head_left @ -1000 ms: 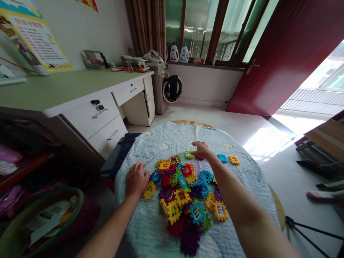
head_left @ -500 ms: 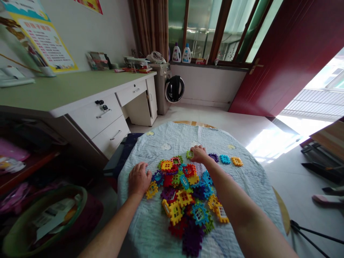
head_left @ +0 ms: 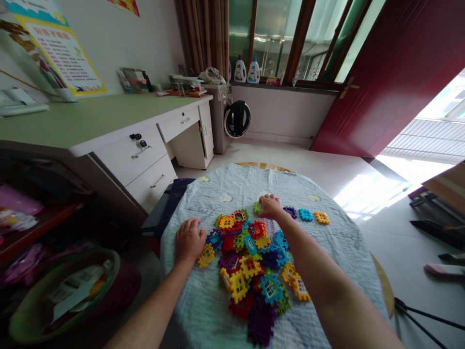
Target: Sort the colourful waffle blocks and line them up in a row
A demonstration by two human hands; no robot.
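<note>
While the left hand (head_left: 189,239) rests palm-down on the cloth (head_left: 203,203) over the surface (head_left: 384,286), loosely spread and apparently holding nothing, the right hand (head_left: 268,206) reaches beyond the heap of pieces (head_left: 250,265), fingers bent at the edge of a green piece (head_left: 257,207); grip or mere touch cannot be told. Right of this hand, a purple piece (head_left: 289,212), blue piece (head_left: 305,214) and orange piece (head_left: 321,217) form a row; the heap lies right of the left hand. The step in hand appears to be positioning the green piece, calling next for light fingertip adjustment.
</note>
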